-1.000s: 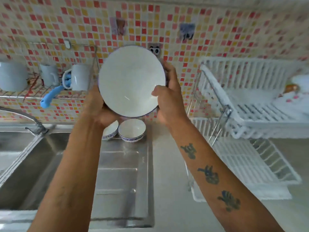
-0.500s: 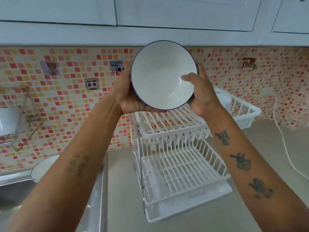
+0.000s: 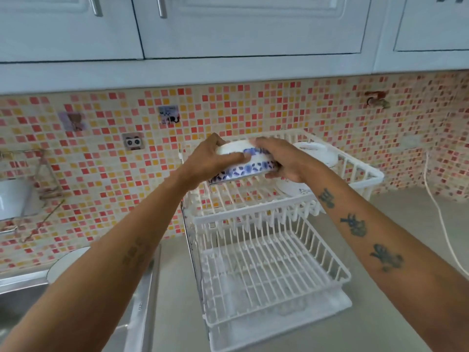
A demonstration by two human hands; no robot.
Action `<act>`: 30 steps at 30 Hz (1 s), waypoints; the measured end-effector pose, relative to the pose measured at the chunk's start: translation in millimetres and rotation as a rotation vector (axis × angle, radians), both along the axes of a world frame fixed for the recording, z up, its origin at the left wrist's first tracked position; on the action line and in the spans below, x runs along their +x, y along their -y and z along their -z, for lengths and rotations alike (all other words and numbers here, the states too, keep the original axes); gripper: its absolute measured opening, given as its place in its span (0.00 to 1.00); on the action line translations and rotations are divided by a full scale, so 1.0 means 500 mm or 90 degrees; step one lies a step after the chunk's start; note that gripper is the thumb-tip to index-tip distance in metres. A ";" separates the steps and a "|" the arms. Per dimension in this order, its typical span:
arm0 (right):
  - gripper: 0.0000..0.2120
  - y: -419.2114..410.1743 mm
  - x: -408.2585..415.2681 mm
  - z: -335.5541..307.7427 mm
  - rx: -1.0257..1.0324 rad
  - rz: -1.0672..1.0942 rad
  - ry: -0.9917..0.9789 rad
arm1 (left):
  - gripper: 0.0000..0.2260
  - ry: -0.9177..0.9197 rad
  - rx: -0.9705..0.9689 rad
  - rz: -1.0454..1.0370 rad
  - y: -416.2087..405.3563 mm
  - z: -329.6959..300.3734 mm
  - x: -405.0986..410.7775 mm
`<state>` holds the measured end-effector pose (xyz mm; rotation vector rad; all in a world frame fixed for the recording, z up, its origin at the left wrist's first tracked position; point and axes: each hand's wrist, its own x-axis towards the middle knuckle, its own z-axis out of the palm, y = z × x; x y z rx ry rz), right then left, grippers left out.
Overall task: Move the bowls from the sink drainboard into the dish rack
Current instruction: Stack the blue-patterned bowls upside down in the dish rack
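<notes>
I hold a white bowl with a blue pattern [image 3: 247, 168] upside down between both hands, just above the left part of the top tier of the white two-tier dish rack [image 3: 365, 171]. My left hand [image 3: 208, 158] grips its left side and my right hand [image 3: 281, 158] its right side. Other white dishes [image 3: 314, 153] sit in the right part of the top tier, partly hidden by my right arm. The lower tier [image 3: 266, 270] holds nothing. A white bowl rim [image 3: 63, 262] shows on the drainboard at lower left, behind my left arm.
The steel sink and drainboard [image 3: 142, 301] lie at lower left. A wire wall shelf with a white cup [image 3: 12, 199] hangs at the left. White cabinets [image 3: 228, 26] are overhead. A white cable [image 3: 441, 219] runs down the right wall onto the counter.
Both hands carried the bowl from over the drainboard rightward to the rack, turned it from facing me to upside down, and lowered it to just over the top tier.
</notes>
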<state>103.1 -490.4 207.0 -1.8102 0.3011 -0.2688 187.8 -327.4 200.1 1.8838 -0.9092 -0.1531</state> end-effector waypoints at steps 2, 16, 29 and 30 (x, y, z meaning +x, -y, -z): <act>0.12 0.007 0.004 0.020 0.012 -0.022 0.004 | 0.23 0.041 0.032 -0.004 -0.001 0.019 0.006; 0.26 0.026 -0.001 0.057 0.024 -0.081 -0.070 | 0.48 0.255 0.324 -0.022 0.016 0.047 -0.002; 0.24 0.039 0.018 0.064 -0.106 0.007 0.014 | 0.52 0.257 0.302 -0.017 0.001 0.049 -0.012; 0.21 0.029 0.012 0.056 -0.114 0.045 0.072 | 0.50 0.241 0.235 -0.020 -0.011 0.042 -0.015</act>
